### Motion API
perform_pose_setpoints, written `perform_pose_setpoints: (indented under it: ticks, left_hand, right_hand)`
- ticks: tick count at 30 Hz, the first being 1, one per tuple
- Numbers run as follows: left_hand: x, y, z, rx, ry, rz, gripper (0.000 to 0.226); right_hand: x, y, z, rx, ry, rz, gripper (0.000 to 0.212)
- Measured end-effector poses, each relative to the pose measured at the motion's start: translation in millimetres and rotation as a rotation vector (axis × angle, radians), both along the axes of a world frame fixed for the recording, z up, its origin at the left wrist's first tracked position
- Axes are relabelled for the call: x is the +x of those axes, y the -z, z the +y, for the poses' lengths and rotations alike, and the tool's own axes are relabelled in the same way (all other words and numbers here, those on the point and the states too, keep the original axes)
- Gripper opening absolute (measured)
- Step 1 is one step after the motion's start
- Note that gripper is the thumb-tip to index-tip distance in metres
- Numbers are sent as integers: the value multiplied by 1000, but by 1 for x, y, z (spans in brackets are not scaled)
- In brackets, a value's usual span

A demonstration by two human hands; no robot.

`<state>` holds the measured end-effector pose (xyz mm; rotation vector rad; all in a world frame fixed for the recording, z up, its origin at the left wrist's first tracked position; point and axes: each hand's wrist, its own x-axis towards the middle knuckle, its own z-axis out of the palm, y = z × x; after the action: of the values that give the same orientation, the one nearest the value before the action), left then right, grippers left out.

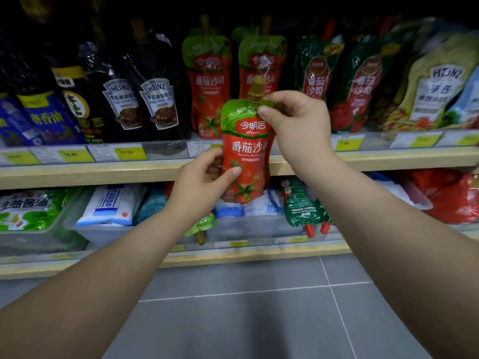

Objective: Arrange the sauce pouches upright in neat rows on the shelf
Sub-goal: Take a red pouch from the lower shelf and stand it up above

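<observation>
Held upright in front of the upper shelf (363, 161), the tomato ketchup pouch (245, 151) is pinched at its top corner by the right hand (295, 123) and at its lower side by the left hand (201, 182), and, being soft, may slump against the matching pouches (210, 84) behind it if set down unsupported.

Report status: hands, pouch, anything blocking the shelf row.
Left hand grips the ketchup pouch low; right hand pinches its top by the cap. Pouch upright, off the shelf. Two matching pouches stand behind; nothing blocking.
</observation>
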<state>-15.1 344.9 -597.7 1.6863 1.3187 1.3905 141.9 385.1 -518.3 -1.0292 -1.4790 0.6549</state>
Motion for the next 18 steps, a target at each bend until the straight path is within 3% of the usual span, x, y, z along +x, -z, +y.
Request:
perform_pose_setpoints:
  ticks: [4,7,10,13,18]
  left_hand:
    - [3,-13,10,34,29,-75,28]
    - [5,-23,15,69,7,-106,30]
    - [7,-36,23,113,-37,-156,28]
    - [9,-50,27,166,-32,-148,28]
    - [4,-62,27,239,-35,-68,32]
  right_hand:
    - [6,-3,-4,38,-32,84,27]
    - [12,11,-13,20,-82,70,68]
    - [14,31,-26,55,-125,-148,96]
    - [8,37,-26,104,-81,-302,107]
    - [-5,28,-9,227,36,-275,114]
